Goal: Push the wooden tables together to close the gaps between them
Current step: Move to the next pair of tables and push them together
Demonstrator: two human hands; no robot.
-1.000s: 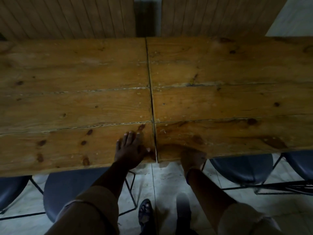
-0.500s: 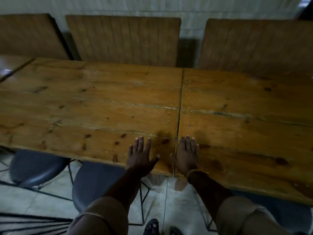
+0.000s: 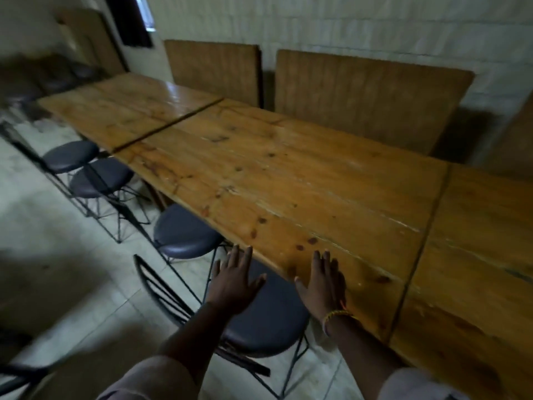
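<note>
Fingers straight and close together, thumbs out, the left hand (image 3: pixel 233 280) hovers open above a stool (image 3: pixel 268 321) at 6 o'clock; the right hand (image 3: pixel 324 281) lies flat on the middle table's (image 3: pixel 288 180) near edge. A dark gap (image 3: pixel 170 125) separates it from the far table (image 3: pixel 129 105) at 10 o'clock; the near table (image 3: pixel 478 255) at 3 o'clock abuts it along a thin seam (image 3: pixel 424 246).
</note>
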